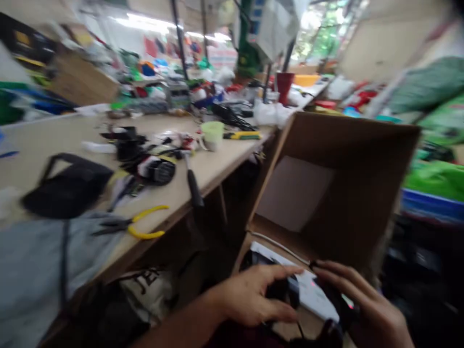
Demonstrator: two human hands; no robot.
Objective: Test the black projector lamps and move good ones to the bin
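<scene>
Both my hands are low in the picture, inside the mouth of an open cardboard box (348,159). My left hand (259,297) curls its fingers around a small black device (286,290) with a white label (315,292). From the right, my right hand (366,304) grips the same black device with bent fingers. A thin white cable (275,244) runs along the box's bottom edge just above the hands. The picture is smeared by motion.
A long wooden workbench (224,164) stretches to the left, holding yellow-handled pliers (141,224), a black bag (68,186), a black-handled tool (194,186), a pale green cup (212,134) and tangled black parts. Green sacks (435,174) lie at right.
</scene>
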